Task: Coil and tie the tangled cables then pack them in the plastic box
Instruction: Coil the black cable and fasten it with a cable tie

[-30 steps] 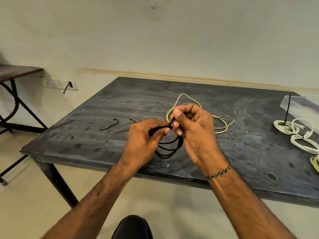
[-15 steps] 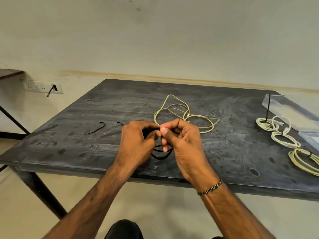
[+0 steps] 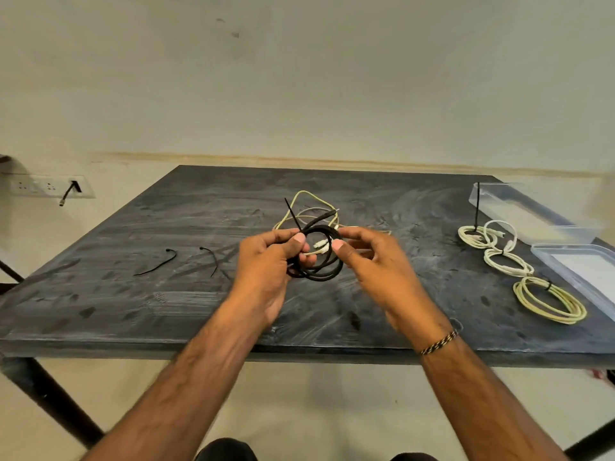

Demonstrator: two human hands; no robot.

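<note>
A coiled black cable (image 3: 322, 273) hangs above the dark table (image 3: 166, 304), gripped at its left side by my left hand (image 3: 270, 265). A black tie's tail (image 3: 292, 214) sticks up from the coil. My right hand (image 3: 372, 261) touches the coil's right side with thumb and finger, the other fingers spread. A loose yellow-white cable (image 3: 311, 202) lies tangled on the table behind my hands. At the right lie three tied coils: two white (image 3: 479, 236) (image 3: 506, 262) and one yellow (image 3: 550, 302). The clear plastic box (image 3: 519, 211) stands at the far right.
Two loose black ties (image 3: 156, 265) (image 3: 210, 259) lie on the table's left part. The box's clear lid (image 3: 585, 271) sits by the right edge. A wall socket strip (image 3: 46, 187) with a plug is at the left.
My hands have come apart and lifted, exposing the whole black coil with the tie's tail sticking up. The view has swung, bringing the box and tied coils further into sight.
</note>
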